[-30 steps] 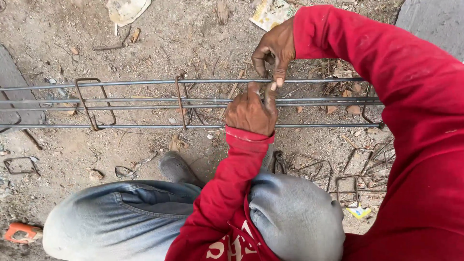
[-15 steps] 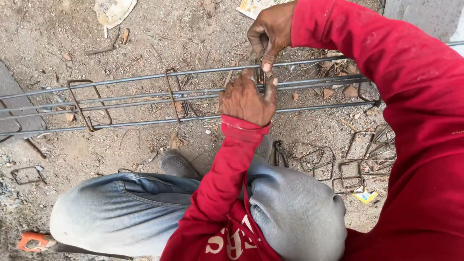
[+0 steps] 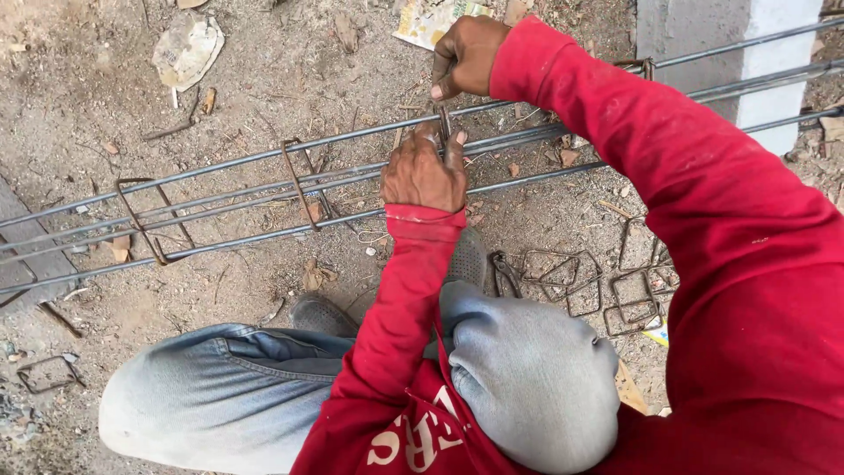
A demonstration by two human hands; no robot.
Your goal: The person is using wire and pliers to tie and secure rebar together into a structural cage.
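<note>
Leftmost, two rectangular steel ties [image 3: 154,220] ring the long steel bars [image 3: 264,189] lying across the dirt ground [image 3: 105,114]. Next, the left hand [image 3: 424,171] is closed over the bars, fingers curled around them. Just above, the right hand [image 3: 466,54] pinches a thin hook tool [image 3: 444,123] at the same joint. Further right, loose ties [image 3: 607,286] lie heaped on the ground.
</note>
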